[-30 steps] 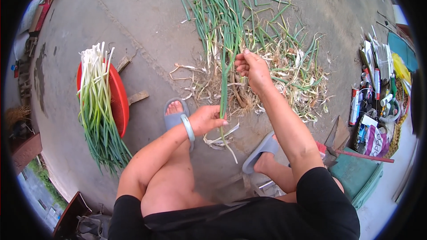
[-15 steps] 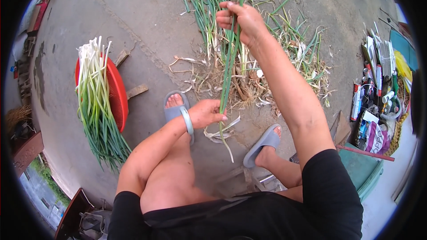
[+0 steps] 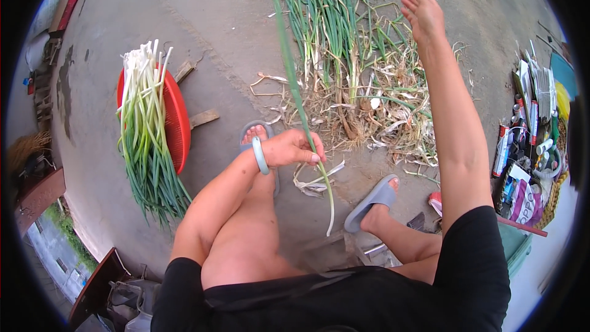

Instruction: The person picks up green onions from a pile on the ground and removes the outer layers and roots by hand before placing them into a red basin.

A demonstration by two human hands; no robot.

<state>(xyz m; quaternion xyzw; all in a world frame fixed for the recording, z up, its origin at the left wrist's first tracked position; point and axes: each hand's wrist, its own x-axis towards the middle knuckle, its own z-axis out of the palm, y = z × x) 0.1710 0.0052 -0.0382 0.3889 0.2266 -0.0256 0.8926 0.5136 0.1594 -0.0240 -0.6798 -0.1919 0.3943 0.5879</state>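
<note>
Head view showed me the left hand (image 3: pixel 289 149) pinching a green onion (image 3: pixel 296 93) at centre, tip near the twelve-o'clock edge. The right hand (image 3: pixel 425 15), loosely spread, hung between one and two. I saw concrete floor (image 3: pixel 227 89) separating trimmings (image 3: pixel 393 128) at two from the red basket (image 3: pixel 178 122) at nine.

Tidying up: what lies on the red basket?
Spring onions lie across the red basket, green ends hanging past its rim. They cover its left part; anything beneath is hidden.
</note>
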